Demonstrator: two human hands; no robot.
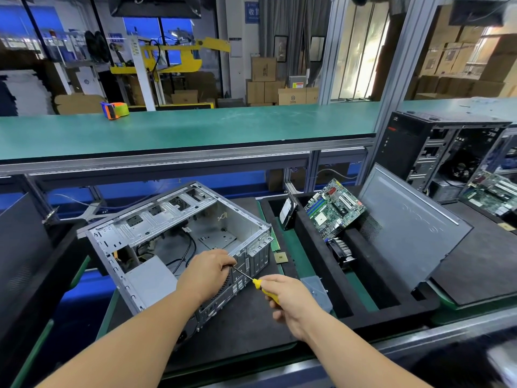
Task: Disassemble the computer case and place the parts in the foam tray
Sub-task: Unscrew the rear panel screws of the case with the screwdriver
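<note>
— Screwdriver (pixel 258 284) first: what is it doing?

— Right hand (pixel 289 302) is wrapped round the yellow handle at about 5 o'clock from the case (pixel 179 239). The thin shaft runs up towards 10 o'clock, its tip at the rear panel, under the left hand (pixel 208 273). That hand is curled over the panel's top edge and seems to pinch the shaft near the tip, guiding it. I cannot see the screw itself.

— So, a rear-panel screw, by my guess. How to do it well?

— Keep the shaft square to the screw, press in before turning, and let the left hand steady the case so it does not skate on the mat. Catch the screw as it frees.

— Materials?

— Case is bare stamped steel, an open box, dull grey with punched vents and sharp folded edges. Foam tray (pixel 316 261) lies at 3 o'clock from it: black, soft, cut into long slots. Motherboard (pixel 334 208) leans in one, green and studded; a finned fan (pixel 342 252) sits just below
</note>
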